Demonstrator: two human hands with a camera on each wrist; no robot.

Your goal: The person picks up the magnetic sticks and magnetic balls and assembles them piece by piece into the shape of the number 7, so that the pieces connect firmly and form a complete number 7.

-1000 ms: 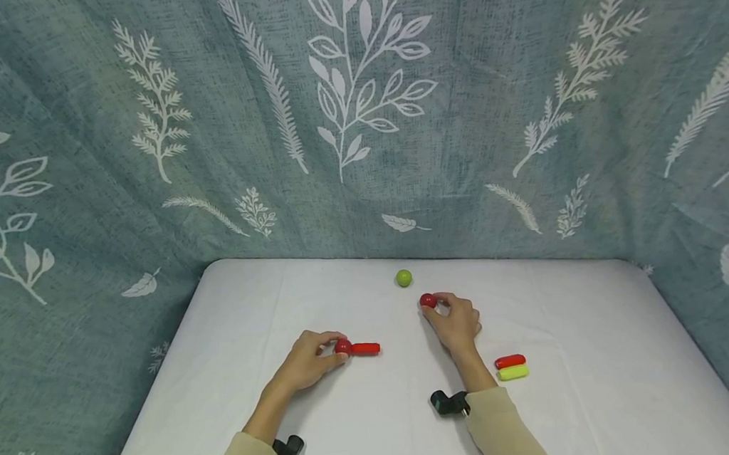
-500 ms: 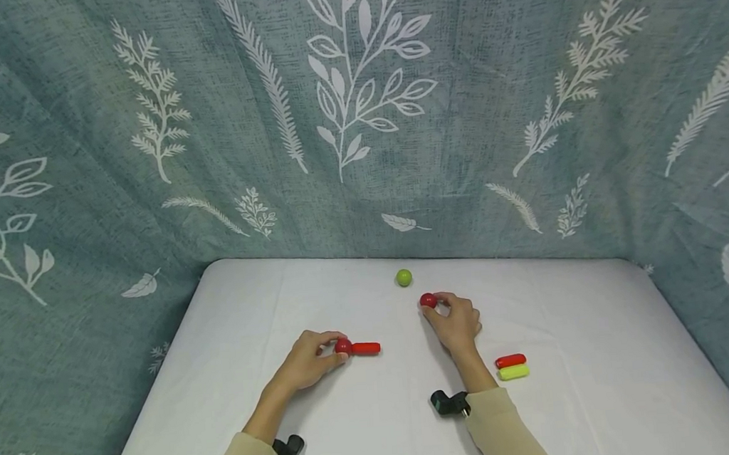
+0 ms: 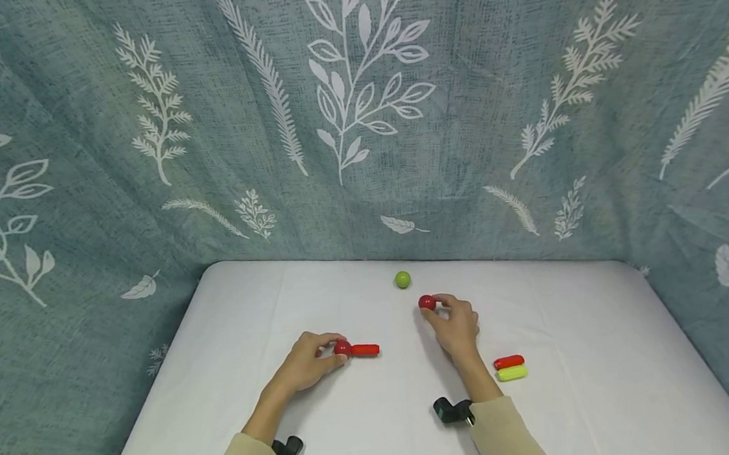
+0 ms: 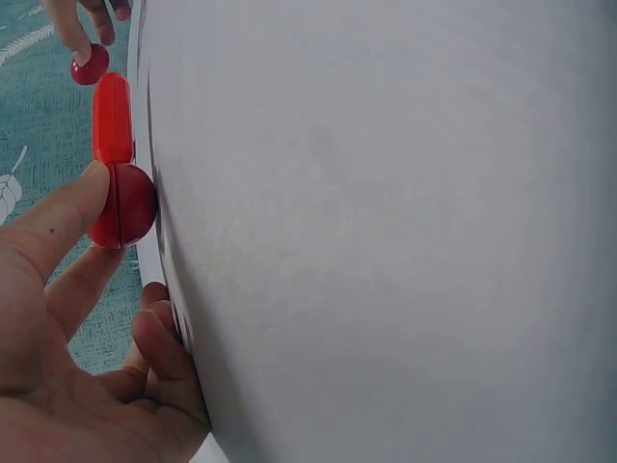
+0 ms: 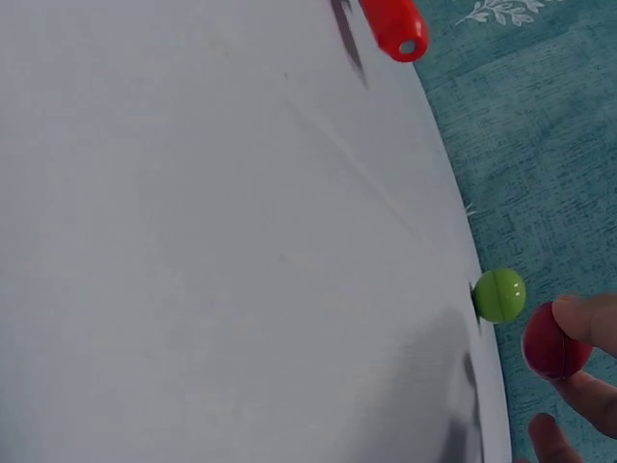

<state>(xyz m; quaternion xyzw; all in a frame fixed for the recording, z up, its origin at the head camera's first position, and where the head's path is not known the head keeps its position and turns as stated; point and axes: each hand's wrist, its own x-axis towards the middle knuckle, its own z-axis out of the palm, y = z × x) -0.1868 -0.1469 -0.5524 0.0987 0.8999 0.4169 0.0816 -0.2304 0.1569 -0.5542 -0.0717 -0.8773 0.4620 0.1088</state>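
By its round head, my left hand (image 3: 309,362) pinches a red maraca (image 3: 365,350) between thumb and fingers. Its handle points right, toward the other hand; in the right wrist view the handle's end shows a small hole. My right hand (image 3: 456,326) holds a seamed red ball (image 3: 427,302), like the maraca's head, between thumb and fingertips. Behind that ball, a green ball (image 3: 403,279) sits near the table's back edge. To the right of my right forearm, a red handle (image 3: 509,362) and a yellow-green handle (image 3: 512,373) lie side by side.
A white cloth covers the table (image 3: 604,337). Behind and beside it hangs a green curtain (image 3: 253,122) with white leaf prints. Black wrist cameras are strapped at both cuffs, close over the cloth.
The head view has shifted very slightly, and the right wrist camera has turned a little. Both hands keep their holds in the same places.
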